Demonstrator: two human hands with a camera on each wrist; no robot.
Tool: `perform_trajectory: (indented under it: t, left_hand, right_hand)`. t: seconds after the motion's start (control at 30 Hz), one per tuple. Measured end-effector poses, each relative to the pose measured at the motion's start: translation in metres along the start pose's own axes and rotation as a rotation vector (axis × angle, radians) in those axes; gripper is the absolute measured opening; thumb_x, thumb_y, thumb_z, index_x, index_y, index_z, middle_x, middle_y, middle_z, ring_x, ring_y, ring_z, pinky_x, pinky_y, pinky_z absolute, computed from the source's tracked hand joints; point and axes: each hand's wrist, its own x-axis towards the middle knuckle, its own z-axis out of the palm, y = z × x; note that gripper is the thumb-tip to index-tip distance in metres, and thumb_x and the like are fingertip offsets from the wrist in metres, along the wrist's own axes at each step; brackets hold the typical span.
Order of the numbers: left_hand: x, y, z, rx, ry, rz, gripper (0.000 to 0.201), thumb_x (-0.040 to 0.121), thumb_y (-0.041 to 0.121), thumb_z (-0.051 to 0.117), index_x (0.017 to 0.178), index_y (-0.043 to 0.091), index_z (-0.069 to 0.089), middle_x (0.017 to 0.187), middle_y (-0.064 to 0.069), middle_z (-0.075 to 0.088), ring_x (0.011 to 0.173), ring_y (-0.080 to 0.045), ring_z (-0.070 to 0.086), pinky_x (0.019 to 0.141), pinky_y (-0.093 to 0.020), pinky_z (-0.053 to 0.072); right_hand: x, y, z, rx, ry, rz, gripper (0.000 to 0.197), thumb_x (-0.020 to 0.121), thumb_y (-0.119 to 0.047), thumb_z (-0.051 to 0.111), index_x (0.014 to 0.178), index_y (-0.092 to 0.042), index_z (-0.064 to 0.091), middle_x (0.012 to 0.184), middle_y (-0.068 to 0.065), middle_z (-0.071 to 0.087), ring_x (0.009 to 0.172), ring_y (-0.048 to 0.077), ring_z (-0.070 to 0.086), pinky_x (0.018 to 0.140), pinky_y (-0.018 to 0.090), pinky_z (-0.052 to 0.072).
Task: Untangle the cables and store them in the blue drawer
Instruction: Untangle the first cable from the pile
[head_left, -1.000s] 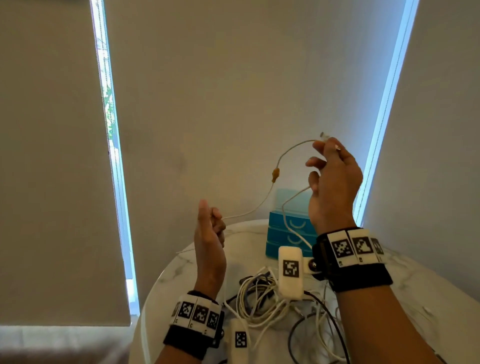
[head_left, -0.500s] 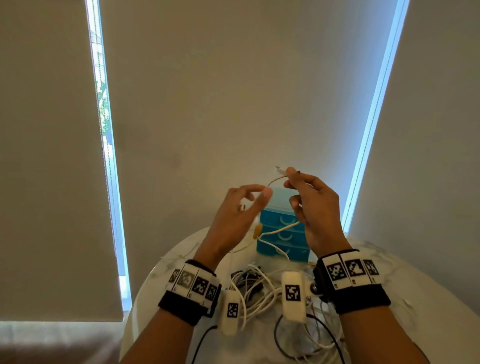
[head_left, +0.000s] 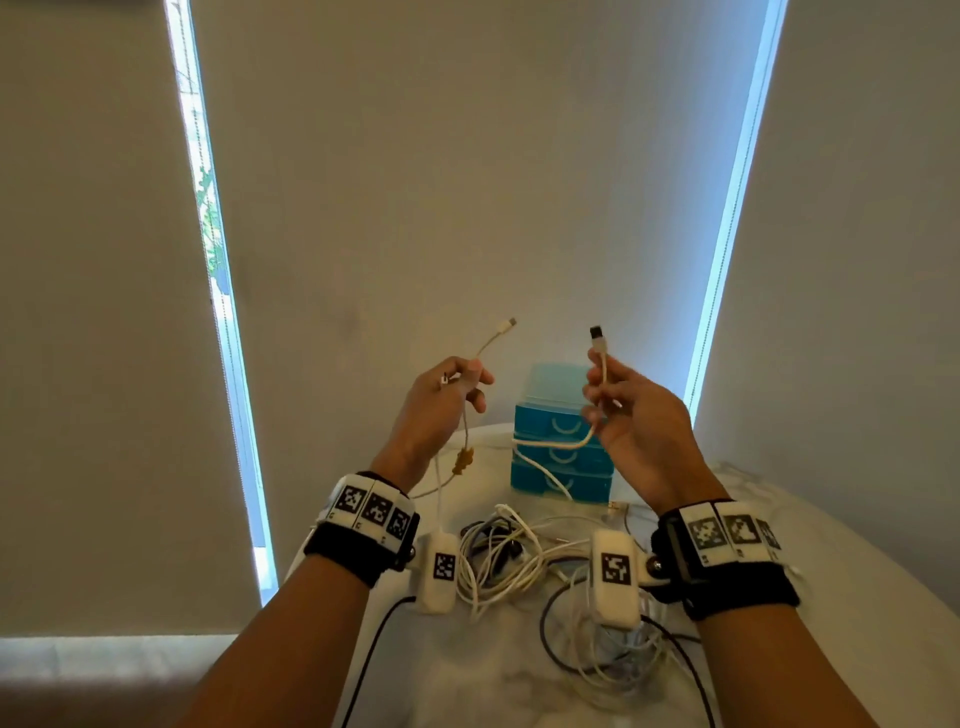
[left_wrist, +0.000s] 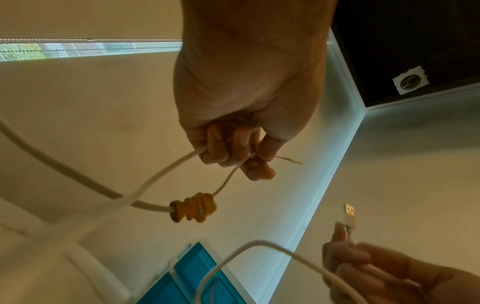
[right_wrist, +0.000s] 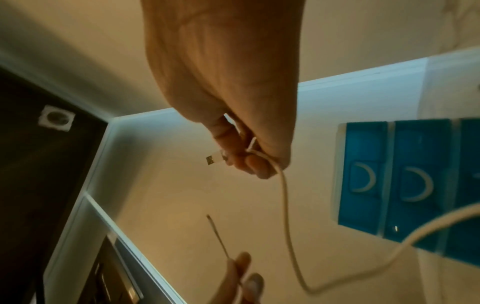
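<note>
Head view shows me holding one white cable (head_left: 550, 444) up over the worktop (head_left: 857, 561), a plug in each of my hands. My left hand (head_left: 441, 410) pinches the thin end, my right hand (head_left: 636, 415) grips the USB end, so the cable sags between them, crossing in front of the blue drawer unit (head_left: 563, 452). That unit stands straight ahead, its drawers shut, nearer my right hand. The remaining tangle (head_left: 514, 561) lies between my wrists.

Smooth white rubbery cable (head_left: 550, 443) with a metal-tipped plug; translucent glossy blue plastic drawer unit (head_left: 563, 452) at frame centre; polished white marble-look tabletop (head_left: 857, 545) lower right; matt beige fabric blinds (head_left: 467, 156) above
</note>
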Motion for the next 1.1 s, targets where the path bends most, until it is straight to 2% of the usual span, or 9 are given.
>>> perform_trajectory:
  t: [0.1, 0.23, 0.37, 0.6, 0.73, 0.8, 0.87, 0.97, 1.1]
  left_hand:
    - [-0.008, 0.006, 0.005, 0.036, -0.084, 0.077, 0.032, 0.114, 0.043, 0.047, 0.104, 0.028, 0.074, 0.08, 0.004, 0.069, 0.054, 0.001, 0.046, 0.065, -0.029, 0.037]
    - [-0.019, 0.008, 0.016, 0.127, -0.23, 0.15, 0.034, 0.113, 0.047, 0.05, 0.1, 0.026, 0.073, 0.075, 0.006, 0.067, 0.061, -0.004, 0.049, 0.068, -0.029, 0.04]
    - [-0.023, 0.003, 0.019, 0.224, -0.306, 0.148, 0.034, 0.112, 0.047, 0.05, 0.104, 0.026, 0.074, 0.081, 0.009, 0.071, 0.076, -0.008, 0.062, 0.08, -0.032, 0.049]
    - [-0.019, 0.003, 0.0, 0.4, -0.139, 0.189, 0.046, 0.097, 0.067, 0.062, 0.13, 0.035, 0.063, 0.125, 0.007, 0.055, 0.104, -0.002, 0.06, 0.088, -0.021, 0.049]
    - [-0.031, 0.011, -0.004, 0.485, -0.226, 0.631, 0.048, 0.102, 0.06, 0.062, 0.074, 0.022, 0.065, 0.067, 0.001, 0.059, 0.064, -0.01, 0.05, 0.071, -0.034, 0.045]
    - [-0.015, 0.0, -0.031, 0.931, -0.153, 0.982, 0.058, 0.106, 0.059, 0.05, 0.062, 0.022, 0.056, 0.06, 0.004, 0.052, 0.068, -0.017, 0.045, 0.076, -0.039, 0.037]
    - [0.022, -0.013, -0.084, 1.454, -0.033, 0.719, 0.06, 0.107, 0.061, 0.032, 0.078, 0.023, 0.069, 0.084, -0.002, 0.069, 0.091, -0.025, 0.055, 0.092, -0.045, 0.04]
    - [0.048, -0.029, -0.147, 1.76, 0.048, -0.234, 0.059, 0.103, 0.067, 0.04, 0.129, 0.022, 0.068, 0.144, -0.017, 0.061, 0.143, -0.042, 0.043, 0.127, -0.065, 0.015]
    - [0.044, -0.026, -0.103, 1.405, 0.025, -0.018, 0.072, 0.098, 0.079, 0.045, 0.135, 0.019, 0.064, 0.135, -0.004, 0.07, 0.132, -0.031, 0.058, 0.118, -0.053, 0.034]
  right_hand:
    - [-0.004, 0.012, 0.009, -0.099, -0.017, 0.132, 0.022, 0.093, -0.02, 0.058, 0.111, -0.008, 0.053, 0.07, -0.002, 0.041, 0.06, 0.012, 0.039, 0.057, 0.028, 0.037]
    - [-0.007, 0.033, 0.035, -0.483, 0.052, -0.016, 0.039, 0.093, -0.051, 0.079, 0.115, -0.019, 0.072, 0.084, 0.0, 0.061, 0.068, 0.012, 0.052, 0.058, 0.024, 0.047]
    - [-0.007, 0.041, 0.046, -0.492, 0.083, -0.186, 0.029, 0.106, -0.051, 0.061, 0.102, -0.031, 0.081, 0.1, -0.008, 0.078, 0.094, 0.013, 0.073, 0.077, 0.028, 0.059]
    - [-0.002, 0.041, 0.035, -0.25, 0.123, -0.202, 0.051, 0.111, -0.054, 0.039, 0.096, -0.015, 0.068, 0.069, -0.002, 0.056, 0.056, 0.007, 0.044, 0.056, 0.024, 0.037]
    - [-0.001, 0.037, 0.033, -0.282, 0.098, -0.176, 0.051, 0.111, -0.055, 0.038, 0.095, -0.015, 0.065, 0.067, -0.003, 0.053, 0.053, 0.007, 0.042, 0.05, 0.02, 0.036]
    - [0.002, 0.026, 0.025, -0.27, 0.108, -0.195, 0.049, 0.111, -0.055, 0.04, 0.094, -0.015, 0.064, 0.065, -0.004, 0.052, 0.053, 0.007, 0.041, 0.048, 0.02, 0.035]
    - [0.007, 0.013, 0.018, -0.271, 0.124, -0.235, 0.048, 0.111, -0.054, 0.042, 0.092, -0.016, 0.064, 0.064, -0.005, 0.051, 0.052, 0.006, 0.042, 0.048, 0.019, 0.037]
    - [0.011, 0.001, 0.016, -0.236, 0.107, -0.26, 0.048, 0.111, -0.053, 0.042, 0.088, -0.017, 0.064, 0.062, -0.006, 0.05, 0.052, 0.005, 0.043, 0.052, 0.02, 0.038]
    - [0.014, 0.005, 0.027, -0.202, 0.025, -0.192, 0.049, 0.112, -0.053, 0.041, 0.087, -0.016, 0.062, 0.064, -0.004, 0.049, 0.055, 0.008, 0.043, 0.059, 0.026, 0.036]
